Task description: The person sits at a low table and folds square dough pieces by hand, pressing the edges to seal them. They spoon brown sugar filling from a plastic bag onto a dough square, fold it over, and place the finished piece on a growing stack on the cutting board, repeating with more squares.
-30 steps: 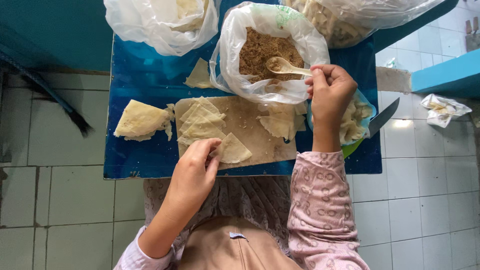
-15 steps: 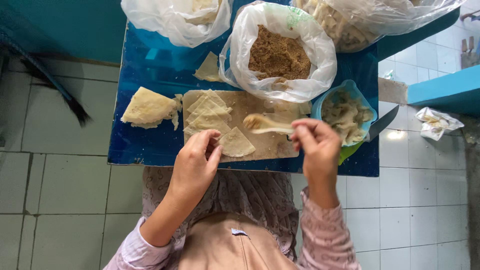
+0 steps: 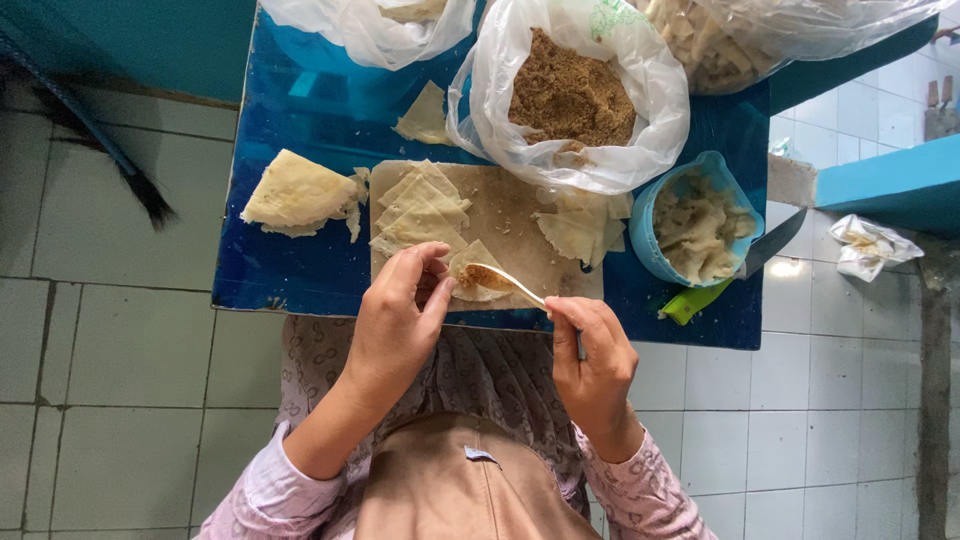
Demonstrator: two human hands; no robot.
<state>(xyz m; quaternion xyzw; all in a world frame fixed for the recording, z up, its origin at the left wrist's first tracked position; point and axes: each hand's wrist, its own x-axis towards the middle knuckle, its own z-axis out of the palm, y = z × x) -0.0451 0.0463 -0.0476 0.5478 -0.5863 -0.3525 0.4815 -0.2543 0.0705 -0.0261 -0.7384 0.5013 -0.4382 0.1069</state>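
Both hands work at the near edge of a blue desk point(image 3: 300, 260): left hand point(image 3: 400, 320) cups a thin triangular pastry wrapper point(image 3: 470, 272), while right hand point(image 3: 592, 355) pinches a pale spoon point(image 3: 505, 282), its bowl resting on the wrapper's brown filling.

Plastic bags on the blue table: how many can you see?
3. One bag at the far left, one bag of brown filling in the middle, one bag at the far right. The two outer ones are cropped; more may lie beyond the frame.
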